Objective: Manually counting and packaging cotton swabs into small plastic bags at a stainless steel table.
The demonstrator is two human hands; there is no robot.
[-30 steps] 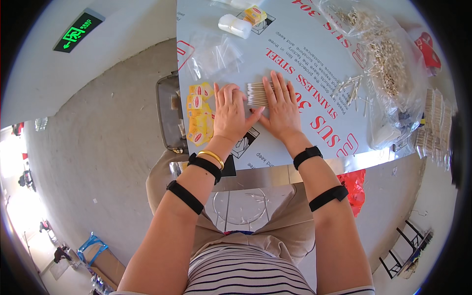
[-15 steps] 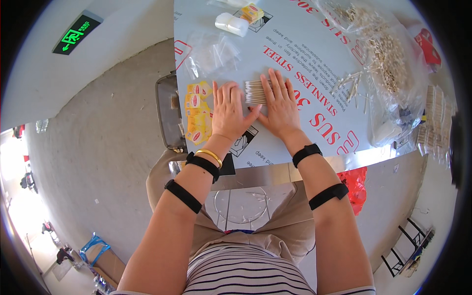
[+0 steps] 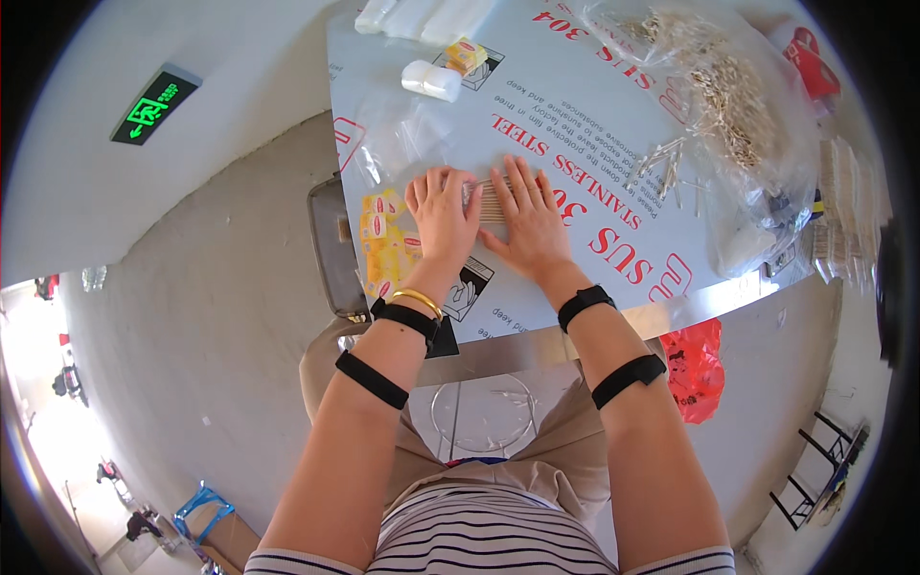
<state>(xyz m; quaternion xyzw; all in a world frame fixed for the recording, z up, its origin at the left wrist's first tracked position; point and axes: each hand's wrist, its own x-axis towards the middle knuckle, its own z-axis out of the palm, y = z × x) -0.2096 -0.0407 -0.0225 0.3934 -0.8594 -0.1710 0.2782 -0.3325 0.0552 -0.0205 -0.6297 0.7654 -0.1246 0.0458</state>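
Note:
A flat row of cotton swabs [image 3: 492, 204] lies side by side on the film-covered steel table, between my two hands. At the row's left end, my left hand [image 3: 443, 216] is closed, its fingers bent and pressed together against the swab tips. My right hand [image 3: 533, 225] is open and lies flat, fingers stretched out over the right part of the row. Both palms hide some of the swabs. Beside my left hand are several yellow printed paper pieces [image 3: 381, 251]. Beyond it are thin clear plastic bags [image 3: 398, 134].
A large clear bag of loose swabs [image 3: 733, 115] sits at the far right, with spilled swabs [image 3: 661, 165] next to it. Packed swab bundles [image 3: 843, 220] lie at the right edge. Farther back are a white plastic roll [image 3: 431, 80] and a yellow stack [image 3: 467, 56].
My left hand has moved right onto the swabs' left end, and its fingers have curled more. My right hand stays flat on the row. The whole view has shifted slightly.

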